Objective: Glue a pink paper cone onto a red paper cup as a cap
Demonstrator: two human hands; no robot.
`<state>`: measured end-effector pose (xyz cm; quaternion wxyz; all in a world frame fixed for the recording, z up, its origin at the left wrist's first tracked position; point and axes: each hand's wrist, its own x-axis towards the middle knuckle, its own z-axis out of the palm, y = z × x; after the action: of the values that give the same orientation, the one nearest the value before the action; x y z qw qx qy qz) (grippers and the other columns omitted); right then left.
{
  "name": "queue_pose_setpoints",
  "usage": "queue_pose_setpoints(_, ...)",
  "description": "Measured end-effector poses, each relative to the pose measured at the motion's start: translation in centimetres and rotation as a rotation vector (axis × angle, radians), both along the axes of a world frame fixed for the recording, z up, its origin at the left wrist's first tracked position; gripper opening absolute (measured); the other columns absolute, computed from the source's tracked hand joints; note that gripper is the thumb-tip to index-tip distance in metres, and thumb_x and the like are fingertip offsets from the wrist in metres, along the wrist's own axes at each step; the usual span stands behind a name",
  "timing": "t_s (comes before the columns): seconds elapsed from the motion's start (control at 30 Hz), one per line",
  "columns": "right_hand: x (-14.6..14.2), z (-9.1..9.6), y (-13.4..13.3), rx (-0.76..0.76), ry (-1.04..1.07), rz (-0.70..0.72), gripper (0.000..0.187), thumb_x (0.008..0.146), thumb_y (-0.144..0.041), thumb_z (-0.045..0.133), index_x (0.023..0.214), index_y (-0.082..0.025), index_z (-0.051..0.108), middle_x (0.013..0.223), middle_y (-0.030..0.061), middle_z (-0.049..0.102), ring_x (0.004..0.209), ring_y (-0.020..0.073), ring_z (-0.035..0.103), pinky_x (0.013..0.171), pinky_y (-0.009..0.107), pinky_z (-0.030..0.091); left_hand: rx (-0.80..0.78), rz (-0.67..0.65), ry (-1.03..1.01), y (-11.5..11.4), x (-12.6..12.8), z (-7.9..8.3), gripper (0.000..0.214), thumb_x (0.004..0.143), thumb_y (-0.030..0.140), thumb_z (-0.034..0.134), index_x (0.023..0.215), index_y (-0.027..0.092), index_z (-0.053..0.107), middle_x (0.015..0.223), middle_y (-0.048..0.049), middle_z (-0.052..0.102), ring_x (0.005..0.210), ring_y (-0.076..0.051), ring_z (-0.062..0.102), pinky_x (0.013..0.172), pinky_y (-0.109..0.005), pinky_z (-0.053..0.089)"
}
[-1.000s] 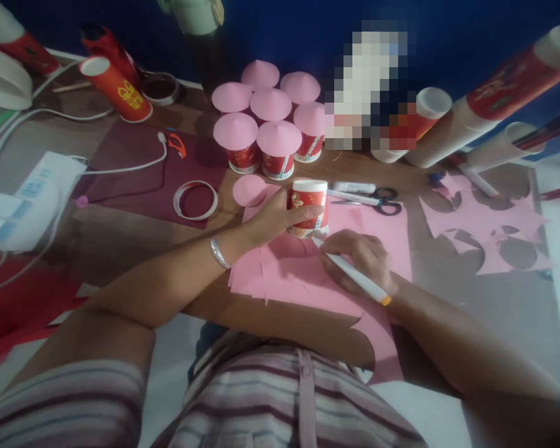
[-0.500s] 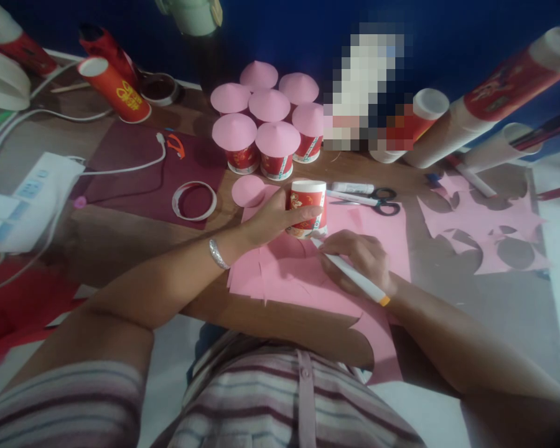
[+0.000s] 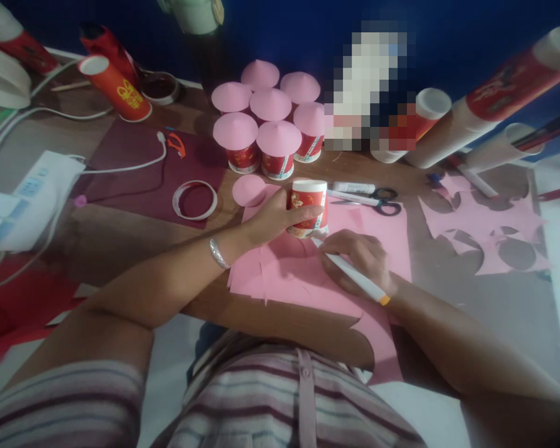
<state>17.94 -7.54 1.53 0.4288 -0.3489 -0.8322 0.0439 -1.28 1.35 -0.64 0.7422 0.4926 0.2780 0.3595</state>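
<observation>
My left hand (image 3: 275,219) is wrapped round a red and white paper cup (image 3: 309,205) that stands upside down on a pink paper sheet (image 3: 308,274). My right hand (image 3: 359,258) is closed on a white pen (image 3: 354,277) with an orange band, its tip at the cup's bottom rim on the paper. A cut pink paper circle (image 3: 249,190) lies just left of the cup. Behind it stand several cups with pink cone lids (image 3: 270,121).
Scissors (image 3: 378,200) and a white glue stick (image 3: 353,186) lie right of the cup. A tape ring (image 3: 195,200) sits on a dark red mat. Pink paper offcuts (image 3: 485,227) lie at the right, stacked cup tubes (image 3: 494,93) behind them, and a power strip (image 3: 28,196) with cables at the left.
</observation>
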Motion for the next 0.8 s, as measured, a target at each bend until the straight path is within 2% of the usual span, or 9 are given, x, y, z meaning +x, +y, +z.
queue_pose_setpoints(0.27, 0.1, 0.01, 0.02, 0.026, -0.02, -0.014, 0.021, 0.091, -0.008, 0.068, 0.101, -0.023, 0.058, 0.076, -0.0025, 0.07, 0.063, 0.0138, 0.07, 0.055, 0.025, 0.056, 0.005, 0.011, 0.023, 0.03, 0.05, 0.04, 0.049, 0.076, 0.041, 0.09, 0.109, 0.018, 0.063, 0.103, -0.0047, 0.073, 0.084, -0.013, 0.068, 0.073, -0.024, 0.055)
queue_pose_setpoints(0.6, 0.43, 0.16, 0.07, 0.024, -0.007, -0.052, 0.024, 0.088, -0.007, 0.067, 0.099, -0.025, 0.058, 0.074, -0.0038, 0.067, 0.058, 0.0128, 0.065, 0.048, 0.025, 0.049, 0.002, 0.016, 0.003, -0.07, 0.11, 0.32, 0.048, 0.075, 0.042, 0.091, 0.106, 0.018, 0.064, 0.1, -0.005, 0.073, 0.086, -0.014, 0.069, 0.075, -0.025, 0.056)
queue_pose_setpoints(0.8, 0.5, 0.15, -0.05, 0.016, -0.022, -0.049, 0.023, 0.088, -0.007, 0.066, 0.098, -0.026, 0.056, 0.074, -0.0035, 0.068, 0.058, 0.0127, 0.065, 0.048, 0.026, 0.05, 0.01, 0.009, 0.009, -0.1, 0.07, 0.27, 0.049, 0.075, 0.042, 0.091, 0.107, 0.018, 0.063, 0.1, -0.0058, 0.073, 0.085, -0.014, 0.068, 0.074, -0.026, 0.056)
